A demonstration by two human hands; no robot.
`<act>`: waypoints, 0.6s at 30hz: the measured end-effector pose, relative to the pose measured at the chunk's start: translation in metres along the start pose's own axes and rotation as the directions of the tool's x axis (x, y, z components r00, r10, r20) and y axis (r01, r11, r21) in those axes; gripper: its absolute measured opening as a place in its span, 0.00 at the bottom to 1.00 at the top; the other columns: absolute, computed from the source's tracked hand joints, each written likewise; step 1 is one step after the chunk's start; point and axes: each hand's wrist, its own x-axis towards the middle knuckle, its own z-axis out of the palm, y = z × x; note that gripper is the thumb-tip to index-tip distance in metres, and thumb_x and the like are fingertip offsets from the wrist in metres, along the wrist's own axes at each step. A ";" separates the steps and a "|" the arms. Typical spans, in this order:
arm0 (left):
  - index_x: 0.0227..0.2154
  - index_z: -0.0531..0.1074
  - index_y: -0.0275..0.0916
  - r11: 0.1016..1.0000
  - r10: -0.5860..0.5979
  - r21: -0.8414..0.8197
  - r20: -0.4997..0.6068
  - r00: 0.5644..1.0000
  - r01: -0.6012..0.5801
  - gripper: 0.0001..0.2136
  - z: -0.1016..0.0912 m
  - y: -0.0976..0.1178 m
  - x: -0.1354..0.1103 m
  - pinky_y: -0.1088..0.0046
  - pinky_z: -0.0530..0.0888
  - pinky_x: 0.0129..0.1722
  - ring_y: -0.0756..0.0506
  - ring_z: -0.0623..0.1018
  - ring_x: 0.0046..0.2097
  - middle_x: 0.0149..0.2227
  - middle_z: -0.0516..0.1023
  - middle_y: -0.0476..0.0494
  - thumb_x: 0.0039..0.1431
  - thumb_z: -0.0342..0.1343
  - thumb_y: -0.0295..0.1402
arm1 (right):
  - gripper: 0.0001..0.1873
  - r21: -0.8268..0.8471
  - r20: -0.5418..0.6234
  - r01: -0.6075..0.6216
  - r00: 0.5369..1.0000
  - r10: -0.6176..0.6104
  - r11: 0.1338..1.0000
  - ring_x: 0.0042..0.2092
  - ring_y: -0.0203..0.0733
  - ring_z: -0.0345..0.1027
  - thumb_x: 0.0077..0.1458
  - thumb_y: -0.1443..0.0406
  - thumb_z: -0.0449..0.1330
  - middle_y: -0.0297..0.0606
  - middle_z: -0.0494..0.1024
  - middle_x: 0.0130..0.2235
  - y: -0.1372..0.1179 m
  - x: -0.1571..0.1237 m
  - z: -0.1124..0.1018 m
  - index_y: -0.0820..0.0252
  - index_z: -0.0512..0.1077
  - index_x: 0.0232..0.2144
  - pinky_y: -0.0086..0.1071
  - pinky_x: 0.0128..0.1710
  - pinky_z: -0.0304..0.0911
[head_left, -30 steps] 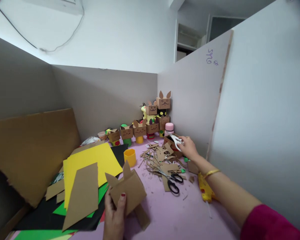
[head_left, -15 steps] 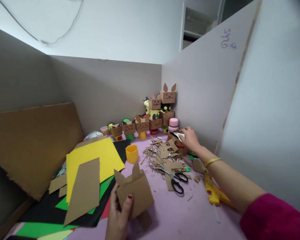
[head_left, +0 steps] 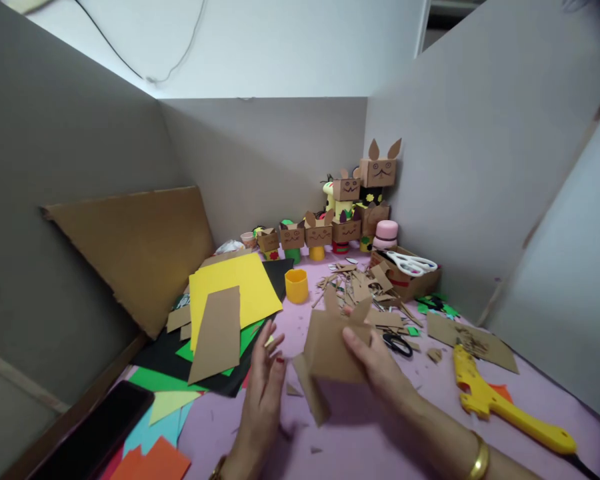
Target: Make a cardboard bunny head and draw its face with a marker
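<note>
Your right hand [head_left: 384, 365] pinches the cardboard box [head_left: 333, 352] over the purple table [head_left: 380, 443] — thumb on its near side, the other fingers mostly hidden behind. Your left hand [head_left: 263, 399] sits empty beside it, fingers loosely spread. The step in hand looks like positioning the box, its 2 ears [head_left: 331, 303] standing. The next move probably calls for light support — clear of the ears and the hanging flap [head_left: 310, 395].
</note>
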 end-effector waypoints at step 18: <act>0.53 0.66 0.39 0.681 0.057 0.662 0.378 0.924 -0.313 0.23 0.013 0.002 0.000 0.46 0.61 0.58 0.30 0.57 0.62 0.59 0.63 0.31 0.55 0.54 0.39 | 0.37 -0.185 -0.133 0.174 0.971 -0.200 0.967 0.43 0.48 0.72 0.44 0.52 0.65 0.45 0.77 0.45 -0.015 0.007 -0.018 0.59 0.59 0.53 0.40 0.43 0.68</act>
